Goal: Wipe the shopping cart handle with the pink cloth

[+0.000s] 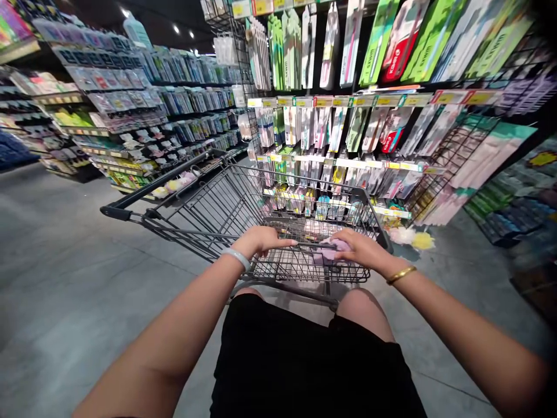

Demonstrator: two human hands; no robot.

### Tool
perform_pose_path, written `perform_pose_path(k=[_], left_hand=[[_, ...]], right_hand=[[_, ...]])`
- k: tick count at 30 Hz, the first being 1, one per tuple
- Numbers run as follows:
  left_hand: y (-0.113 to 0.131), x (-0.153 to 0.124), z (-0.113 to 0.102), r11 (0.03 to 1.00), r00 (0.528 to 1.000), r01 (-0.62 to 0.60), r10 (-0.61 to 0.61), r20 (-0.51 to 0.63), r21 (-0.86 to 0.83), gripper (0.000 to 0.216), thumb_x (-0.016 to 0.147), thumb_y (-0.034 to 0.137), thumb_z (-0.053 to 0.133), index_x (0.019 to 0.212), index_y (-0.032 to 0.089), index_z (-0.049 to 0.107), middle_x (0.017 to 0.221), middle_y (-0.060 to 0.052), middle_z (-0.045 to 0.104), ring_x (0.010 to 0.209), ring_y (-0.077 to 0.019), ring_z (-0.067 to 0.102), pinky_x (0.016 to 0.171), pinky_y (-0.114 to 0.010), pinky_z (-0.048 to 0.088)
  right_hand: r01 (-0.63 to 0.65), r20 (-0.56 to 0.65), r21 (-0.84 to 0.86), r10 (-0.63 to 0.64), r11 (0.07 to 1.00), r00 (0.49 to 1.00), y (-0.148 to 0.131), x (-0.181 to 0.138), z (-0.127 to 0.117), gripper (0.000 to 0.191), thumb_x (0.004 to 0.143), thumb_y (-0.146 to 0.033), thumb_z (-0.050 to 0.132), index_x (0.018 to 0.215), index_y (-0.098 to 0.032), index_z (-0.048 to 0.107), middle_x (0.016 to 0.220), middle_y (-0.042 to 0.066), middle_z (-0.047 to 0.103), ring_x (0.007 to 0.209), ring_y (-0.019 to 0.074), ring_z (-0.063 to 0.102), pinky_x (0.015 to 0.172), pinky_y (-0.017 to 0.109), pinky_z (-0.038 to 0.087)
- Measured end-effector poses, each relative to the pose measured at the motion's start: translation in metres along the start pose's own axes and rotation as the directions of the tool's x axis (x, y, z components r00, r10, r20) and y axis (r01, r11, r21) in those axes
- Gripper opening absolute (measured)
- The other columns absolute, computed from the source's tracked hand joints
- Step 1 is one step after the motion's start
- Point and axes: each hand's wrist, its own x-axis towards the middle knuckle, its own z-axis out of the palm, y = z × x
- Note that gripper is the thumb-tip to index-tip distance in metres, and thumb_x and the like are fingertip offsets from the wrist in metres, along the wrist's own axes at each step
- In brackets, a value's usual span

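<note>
A grey wire shopping cart (pixel 282 270) stands close in front of my knees. My left hand (pixel 259 240), with a pale bracelet at its wrist, is closed on the cart's near rim, its index finger stretched along the bar. Just to the right, my right hand (pixel 360 248) grips a soft lilac puff (pixel 333 249) over the same rim. It looks like a bath puff, partly covered by the fingers and the wire. Some pink-and-white packages (pixel 319 227) show through the mesh at the cart's far side; I cannot tell whether they lie inside it.
A rack of packaged toothbrushes (pixel 304 125) rises right behind the cart. White and yellow puffs (pixel 409 237) hang low at its right. More stocked shelves (pixel 152 93) run along the left. Grey concrete floor (pixel 78 273) extends to the left, and other goods (pixel 513 203) stand at the right.
</note>
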Motion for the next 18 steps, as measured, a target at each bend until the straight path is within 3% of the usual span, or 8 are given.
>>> perform_pose_path(k=[4,7,9,11,13,15,18], left_hand=[[-0.008,0.001,0.004,1.000,0.999,0.016,-0.017,-0.030,-0.011,0.088,0.064,0.097,0.024,0.050,0.018,0.063,0.057,-0.010,0.069,0.064,-0.0234,0.066,0.083,-0.038,0.049],[-0.013,0.003,0.008,0.999,0.999,0.030,-0.031,-0.043,-0.017,0.086,0.065,0.096,0.027,0.050,0.019,0.062,0.054,-0.009,0.067,0.061,-0.0222,0.065,0.082,-0.036,0.049],[-0.017,0.002,0.009,0.999,0.999,0.027,-0.028,-0.041,-0.022,0.085,0.064,0.095,0.028,0.050,0.019,0.063,0.054,-0.009,0.067,0.060,-0.0217,0.065,0.080,-0.035,0.049],[-0.018,0.002,0.010,1.000,0.999,0.017,-0.018,-0.039,-0.025,0.086,0.064,0.096,0.028,0.050,0.019,0.063,0.054,-0.009,0.068,0.060,-0.0219,0.065,0.079,-0.035,0.049],[-0.018,0.000,0.011,1.000,0.999,0.011,-0.012,-0.041,-0.020,0.087,0.065,0.096,0.026,0.047,0.019,0.062,0.056,-0.010,0.068,0.062,-0.0231,0.065,0.079,-0.036,0.049],[-0.016,-0.001,0.010,1.000,0.999,0.011,-0.012,-0.041,-0.014,0.088,0.066,0.095,0.024,0.046,0.018,0.062,0.058,-0.012,0.069,0.065,-0.0250,0.066,0.082,-0.038,0.048],[-0.011,-0.005,0.009,1.000,0.999,0.018,-0.018,-0.036,-0.014,0.089,0.067,0.095,0.023,0.048,0.018,0.065,0.058,-0.012,0.068,0.069,-0.0264,0.066,0.085,-0.039,0.047]], right_hand=[[-0.135,-0.135,0.008,0.135,0.991,0.982,-0.022,0.009,0.013,0.032,0.092,-0.044,0.054,0.118,-0.027,0.061,0.123,0.006,0.060,0.105,0.0231,0.058,0.086,0.034,0.044],[-0.032,-0.196,-0.094,0.013,0.995,0.981,-0.057,0.023,0.028,0.037,0.092,-0.050,0.052,0.118,-0.025,0.062,0.126,0.010,0.057,0.109,0.0251,0.055,0.089,0.035,0.042],[0.050,-0.178,-0.083,-0.065,0.995,0.982,-0.064,0.030,0.030,0.038,0.093,-0.051,0.051,0.119,-0.025,0.061,0.125,0.009,0.058,0.109,0.0241,0.054,0.087,0.033,0.041],[0.016,-0.128,0.014,-0.014,1.000,0.992,-0.052,0.035,0.024,0.036,0.095,-0.051,0.046,0.114,-0.026,0.062,0.116,0.006,0.063,0.100,0.0214,0.058,0.081,0.030,0.042],[-0.135,-0.032,0.116,0.139,0.984,0.990,-0.029,0.041,0.014,0.039,0.095,-0.053,0.041,0.103,-0.023,0.065,0.102,0.005,0.068,0.087,0.0198,0.060,0.073,0.028,0.042],[-0.290,0.107,0.128,0.278,0.948,0.955,-0.015,0.052,0.006,0.047,0.092,-0.059,0.042,0.088,-0.018,0.065,0.088,0.006,0.069,0.076,0.0194,0.059,0.066,0.027,0.041],[-0.284,0.251,0.060,0.260,0.957,0.932,-0.027,0.075,0.002,0.048,0.087,-0.061,0.049,0.078,-0.016,0.064,0.083,0.008,0.068,0.070,0.0183,0.057,0.061,0.027,0.039]])
